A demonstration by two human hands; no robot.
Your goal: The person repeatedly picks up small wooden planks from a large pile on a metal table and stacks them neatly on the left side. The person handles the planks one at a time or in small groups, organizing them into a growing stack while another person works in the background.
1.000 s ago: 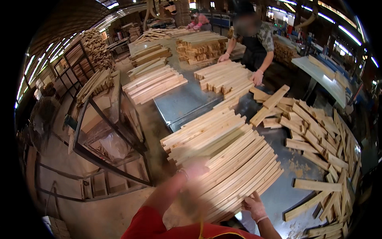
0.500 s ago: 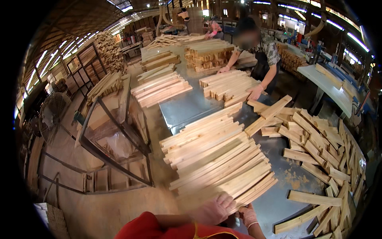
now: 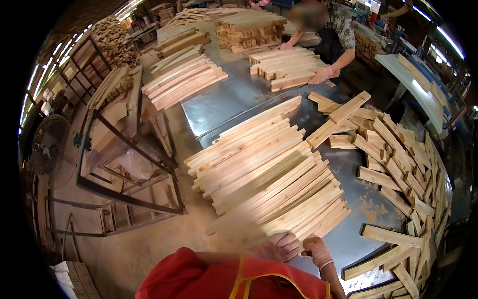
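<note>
A long row of pale wooden slats (image 3: 264, 164) lies side by side on the metal tabletop in front of me. At its near edge my left hand (image 3: 280, 247), in a thin pale glove, has its fingers bent over the nearest slats. Just to the right, my gloved right hand (image 3: 319, 252) is closed, its fingers curled beside the same near edge. Whatever lies inside those curled fingers is hidden. The red clothing with yellow trim covers part of my left forearm.
A heap of loose slats (image 3: 398, 169) covers the table's right side, with sawdust (image 3: 371, 209) beside it. Across the table a co-worker's hand (image 3: 321, 74) rests on another slat row (image 3: 286, 65). A dark metal frame (image 3: 127, 187) stands on the floor at left.
My view has tilted down and closer to the table. My hands stay at the row's near edge, the left one now nearer the right. The co-worker still handles the far slats.
</note>
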